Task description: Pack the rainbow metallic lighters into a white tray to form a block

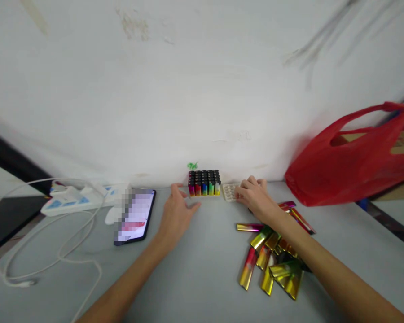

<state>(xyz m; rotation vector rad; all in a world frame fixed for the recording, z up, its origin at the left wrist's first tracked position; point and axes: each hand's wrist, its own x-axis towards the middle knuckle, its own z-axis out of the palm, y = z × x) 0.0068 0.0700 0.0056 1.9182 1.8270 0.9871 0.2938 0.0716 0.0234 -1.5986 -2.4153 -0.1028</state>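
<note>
A block of colourful lighter-like cylinders with black tops (204,185) stands upright in close rows against the wall. My left hand (177,210) is just left of this block, thumb and fingers spread, holding nothing. Touching or very near the block's right side lies a small pale tray with rows of round hollows (229,192). My right hand (255,194) has its bent fingers closed on the tray's right end, and the fingertips are partly hidden. Under and beside my right forearm lies a loose pile of shiny gold, red and green metallic sleeves (265,258).
At the left, a phone (137,215) lies on the grey table (188,278) near a white power strip (77,199) and a looping white cable (59,260). A red plastic bag (350,166) stands at the right. The white wall (202,89) bounds the table's back.
</note>
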